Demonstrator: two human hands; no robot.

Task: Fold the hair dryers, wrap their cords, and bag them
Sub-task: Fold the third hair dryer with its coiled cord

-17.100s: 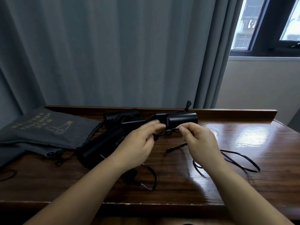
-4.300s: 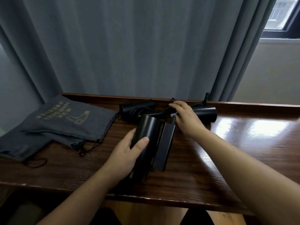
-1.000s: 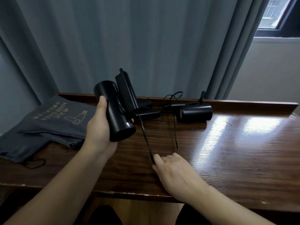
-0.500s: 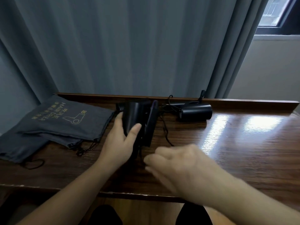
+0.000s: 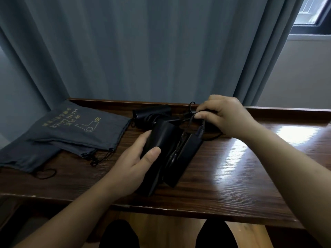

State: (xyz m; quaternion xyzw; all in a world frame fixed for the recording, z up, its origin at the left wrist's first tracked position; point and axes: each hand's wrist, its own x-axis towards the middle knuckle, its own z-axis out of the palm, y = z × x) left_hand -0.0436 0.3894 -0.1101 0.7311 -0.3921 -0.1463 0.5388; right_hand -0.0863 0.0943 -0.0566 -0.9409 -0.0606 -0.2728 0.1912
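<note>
While the left hand [image 5: 132, 163] grips the folded hair dryer [image 5: 166, 149], the right hand [image 5: 225, 117] pinches its cord [image 5: 189, 120] just beyond

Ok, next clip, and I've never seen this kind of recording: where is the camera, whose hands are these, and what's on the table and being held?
There is no machine here. One wide-angle camera sits on a person's head and looks forward and down, so the two bare arms coming in from the bottom are the wearer's own.

The left hand grips a black folded hair dryer lying on the wooden table, thumb on top. The right hand pinches that dryer's thin black cord near the table's far edge, in the middle of wrapping it.

Behind them lies a second black hair dryer. To the left are grey drawstring bags, the top one printed HAIR DRIER, lying flat. A grey curtain hangs behind.
</note>
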